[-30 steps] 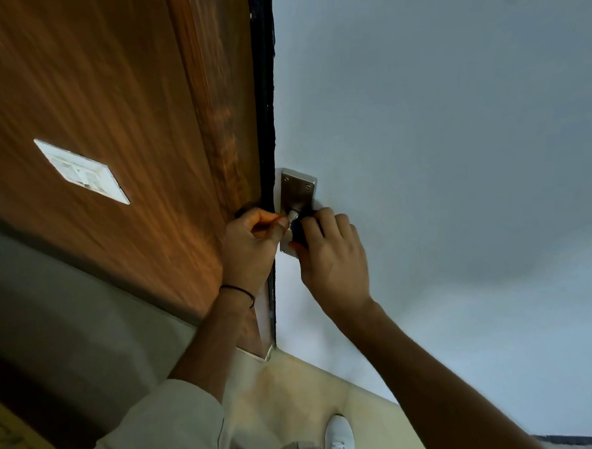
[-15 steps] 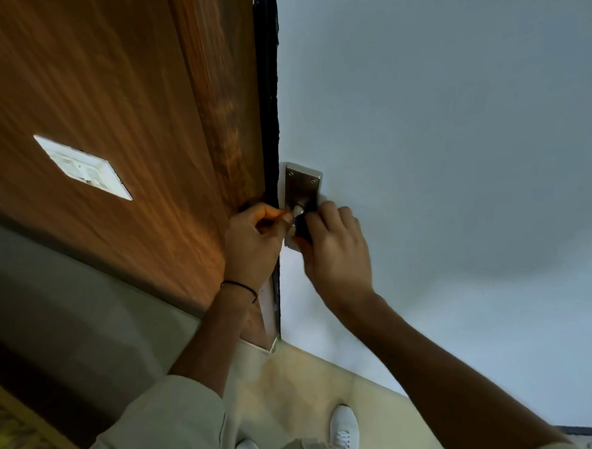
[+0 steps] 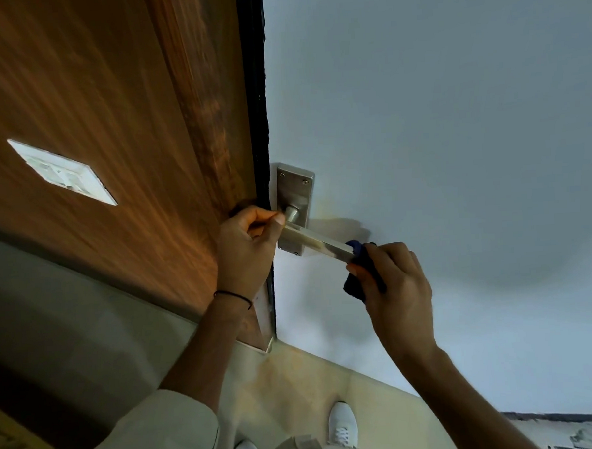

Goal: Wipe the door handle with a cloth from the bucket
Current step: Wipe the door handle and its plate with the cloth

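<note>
A brushed-metal lever door handle (image 3: 318,242) on a rectangular backplate (image 3: 294,190) is fixed to a pale grey-white door (image 3: 436,114). My right hand (image 3: 394,288) grips a dark blue cloth (image 3: 359,276) wrapped over the free end of the lever. My left hand (image 3: 247,247) rests at the door's edge with curled fingers, thumb tip touching the handle's round neck; what it holds, if anything, is hidden. The bucket is out of view.
A brown wooden panel (image 3: 92,97) with a white switch plate (image 3: 62,171) stands left of the black door edge strip (image 3: 256,89). Below lie a beige tiled floor (image 3: 296,378) and my white shoes (image 3: 343,424).
My right hand has slid the cloth from the handle's base out along the lever to its free end, baring the lever. My left hand has stayed at the door's edge.
</note>
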